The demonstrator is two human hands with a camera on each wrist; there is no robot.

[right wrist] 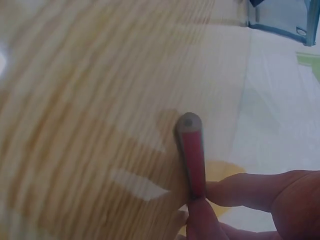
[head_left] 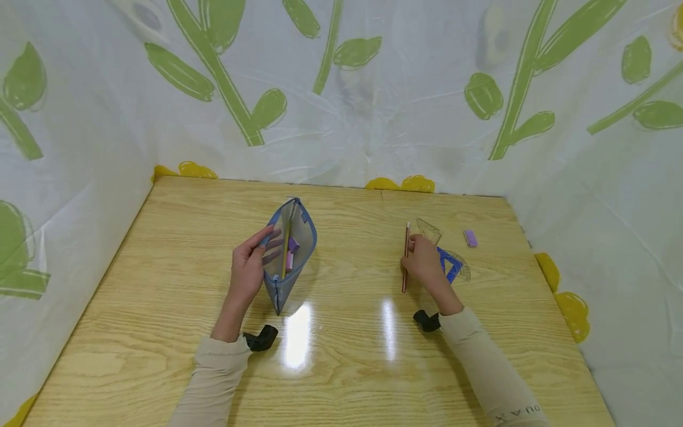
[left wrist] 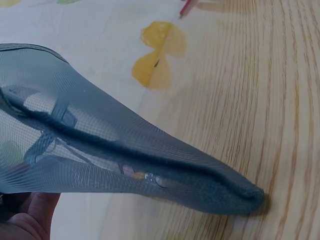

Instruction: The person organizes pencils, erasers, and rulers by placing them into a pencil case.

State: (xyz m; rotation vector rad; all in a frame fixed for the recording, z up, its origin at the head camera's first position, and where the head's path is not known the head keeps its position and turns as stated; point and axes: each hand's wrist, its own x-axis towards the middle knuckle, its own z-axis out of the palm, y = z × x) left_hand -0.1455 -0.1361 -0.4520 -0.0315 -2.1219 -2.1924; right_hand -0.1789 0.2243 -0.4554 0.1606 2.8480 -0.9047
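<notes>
My left hand (head_left: 248, 261) grips the near-left edge of a blue mesh pencil pouch (head_left: 306, 237), whose zipped mouth stands wide. Inside the pouch lie a yellow pencil (head_left: 286, 246) and two purple erasers (head_left: 290, 261). The mesh side of the pouch (left wrist: 115, 135) fills much of the left wrist view, with the thumb at its lower edge. Between thumb and fingers, my right hand (head_left: 425, 261) pinches a dark red pencil (head_left: 407, 279). In the right wrist view the red pencil (right wrist: 194, 155) points its flat, unsharpened end at the camera.
Right of the right hand lie a clear set square (head_left: 429, 230), a blue set square (head_left: 452, 268), a clear protractor (head_left: 466, 273) and a purple eraser (head_left: 471, 238). White sheeting (head_left: 341, 142) with painted plants walls the wooden table (head_left: 352, 379) at the back and sides.
</notes>
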